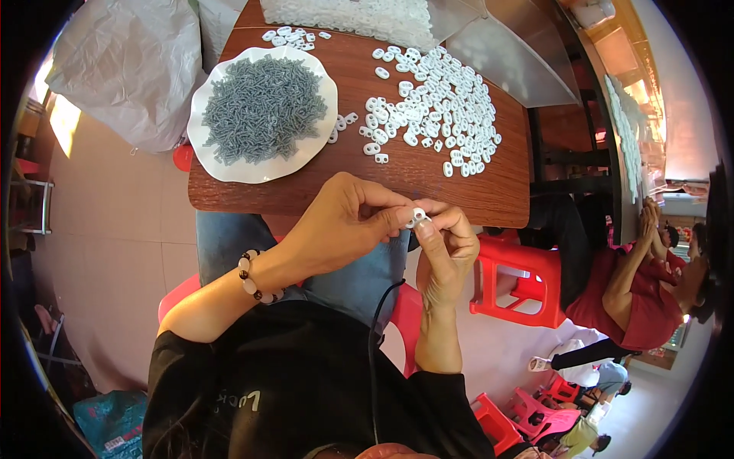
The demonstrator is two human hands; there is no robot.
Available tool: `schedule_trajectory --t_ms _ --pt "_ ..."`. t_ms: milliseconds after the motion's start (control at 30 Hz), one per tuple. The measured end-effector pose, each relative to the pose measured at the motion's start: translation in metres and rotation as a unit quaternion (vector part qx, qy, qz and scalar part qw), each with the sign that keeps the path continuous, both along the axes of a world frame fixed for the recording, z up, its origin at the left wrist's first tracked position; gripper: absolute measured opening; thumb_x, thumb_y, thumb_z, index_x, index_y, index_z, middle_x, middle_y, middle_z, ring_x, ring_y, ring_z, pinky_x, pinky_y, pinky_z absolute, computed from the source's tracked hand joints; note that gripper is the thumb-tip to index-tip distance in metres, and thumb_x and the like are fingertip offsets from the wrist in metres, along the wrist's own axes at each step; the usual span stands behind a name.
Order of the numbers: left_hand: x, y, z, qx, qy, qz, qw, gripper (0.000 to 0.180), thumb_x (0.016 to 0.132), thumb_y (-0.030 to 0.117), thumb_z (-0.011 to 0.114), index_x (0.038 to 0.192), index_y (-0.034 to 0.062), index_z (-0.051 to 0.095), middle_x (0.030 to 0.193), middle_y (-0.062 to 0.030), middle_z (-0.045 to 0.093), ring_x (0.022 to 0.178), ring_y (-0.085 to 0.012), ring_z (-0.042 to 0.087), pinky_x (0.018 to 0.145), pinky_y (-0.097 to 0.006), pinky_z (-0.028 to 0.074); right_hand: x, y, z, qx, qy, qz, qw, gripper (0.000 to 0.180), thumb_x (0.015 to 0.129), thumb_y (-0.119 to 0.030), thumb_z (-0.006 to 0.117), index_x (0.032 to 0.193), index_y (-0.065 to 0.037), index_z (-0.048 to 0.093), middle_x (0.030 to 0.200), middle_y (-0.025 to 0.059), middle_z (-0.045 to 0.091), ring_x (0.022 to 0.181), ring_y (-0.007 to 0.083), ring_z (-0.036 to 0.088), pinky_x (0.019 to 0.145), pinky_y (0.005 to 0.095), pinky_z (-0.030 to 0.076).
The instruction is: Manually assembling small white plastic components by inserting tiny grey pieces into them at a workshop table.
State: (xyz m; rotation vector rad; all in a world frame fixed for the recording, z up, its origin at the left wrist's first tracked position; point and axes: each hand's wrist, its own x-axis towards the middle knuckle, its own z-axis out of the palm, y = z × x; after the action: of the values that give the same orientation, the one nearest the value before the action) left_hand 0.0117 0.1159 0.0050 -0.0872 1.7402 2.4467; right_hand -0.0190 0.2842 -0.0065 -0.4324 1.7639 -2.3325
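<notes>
In front of me, just off the table's near edge, both hands meet around a small white plastic piece with round holes. My right hand pinches it between thumb and fingers. From the other side, the closed fingertips of my left hand press against the same piece; whether they also hold a tiny part is hidden. Many similar white oval two-holed pieces lie loose on the brown table, beyond my hands to the right. A wavy-rimmed white plate at the left holds a heap of small grey rod-like parts.
A small group of white pieces lies behind the plate. Translucent plastic parts are heaped at the far edge beside a clear plastic sheet. A white sack stands left. Right are a red stool and a seated person.
</notes>
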Motion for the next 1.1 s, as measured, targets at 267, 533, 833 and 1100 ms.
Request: schedule_trajectory --t_ms 267,533,833,1100 --pt "-0.001 -0.007 0.001 -0.032 0.034 -0.019 0.999 0.021 0.089 0.01 0.061 0.078 -0.008 0.064 0.06 0.0031 0.049 0.059 -0.0022 0.036 0.048 -0.023 0.032 -0.005 0.002 -0.002 -0.016 -0.008 0.052 0.999 0.025 0.081 -0.018 0.074 0.087 -0.001 0.058 0.108 0.0151 0.061 0.091 0.0161 0.056 0.085 0.0299 0.042" --pt "-0.002 -0.011 0.004 -0.062 0.047 -0.078 0.994 0.02 0.089 0.015 0.065 0.084 -0.0035 0.068 0.069 -0.0033 0.061 0.062 -0.0067 0.053 0.056 -0.023 0.044 -0.013 0.003 -0.008 -0.025 0.02 0.152 0.988 0.057 0.081 -0.033 0.074 0.119 0.006 0.058 0.124 0.0236 0.054 0.109 0.0275 0.057 0.093 0.0362 0.045" --pt "-0.002 -0.009 0.005 -0.013 0.029 -0.094 0.995 0.023 0.09 0.017 0.064 0.083 -0.0045 0.069 0.07 -0.0058 0.065 0.062 -0.0078 0.057 0.058 -0.023 0.048 -0.016 0.009 -0.02 -0.06 0.033 0.16 0.985 0.048 0.082 -0.034 0.072 0.111 0.004 0.063 0.12 0.0236 0.055 0.106 0.0279 0.058 0.088 0.0371 0.047" --pt "-0.002 -0.007 0.006 0.053 0.006 -0.107 0.993 0.026 0.092 0.019 0.062 0.085 -0.0056 0.069 0.072 -0.0064 0.066 0.063 -0.0082 0.058 0.06 -0.023 0.049 -0.018 0.011 -0.02 -0.075 0.026 0.17 0.982 0.044 0.083 -0.031 0.072 0.107 0.004 0.064 0.118 0.0226 0.056 0.102 0.0268 0.059 0.085 0.0356 0.048"
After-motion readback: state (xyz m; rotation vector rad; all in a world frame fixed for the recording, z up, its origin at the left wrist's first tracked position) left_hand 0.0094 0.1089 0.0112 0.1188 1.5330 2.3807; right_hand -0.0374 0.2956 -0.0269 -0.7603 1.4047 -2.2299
